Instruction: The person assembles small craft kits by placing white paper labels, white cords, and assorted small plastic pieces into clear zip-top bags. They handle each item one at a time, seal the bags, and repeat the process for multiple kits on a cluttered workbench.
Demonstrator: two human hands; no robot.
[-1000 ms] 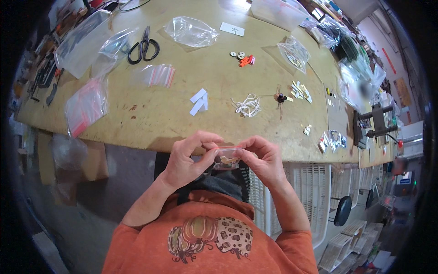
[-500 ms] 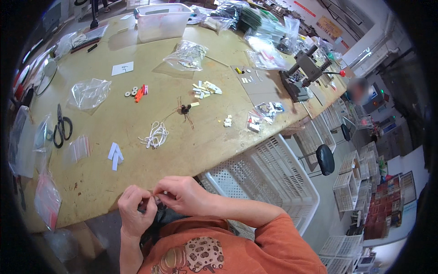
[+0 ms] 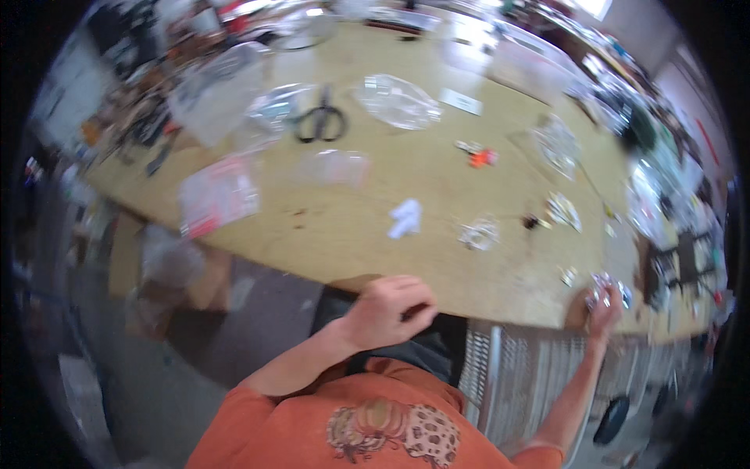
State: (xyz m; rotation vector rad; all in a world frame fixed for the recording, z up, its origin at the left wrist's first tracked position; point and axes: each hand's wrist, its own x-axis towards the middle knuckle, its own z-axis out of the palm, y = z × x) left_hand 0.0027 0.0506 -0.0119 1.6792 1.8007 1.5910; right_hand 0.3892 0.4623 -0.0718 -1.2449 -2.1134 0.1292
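My left hand is held above the table's front edge, its fingers curled into a loose fist; whatever may be inside is hidden. Far to the right, my right hand reaches over the table edge to small clear plastic bags with little parts in them. Its fingertips are at the bags, but blur hides whether they grip. Nearby lie a few small white pieces. Between the hands, farther back, are a bundle of white cord, folded white paper strips and a small dark object.
Black-handled scissors, a bag with red stripes and other clear bags lie on the table's left and back. Orange pieces sit mid-table. A press stands far right. White plastic crates are below the front edge.
My view has swung left. My hands, together at the table edge before, are now apart: the right has moved out to the small bags, while the left stays near my body.
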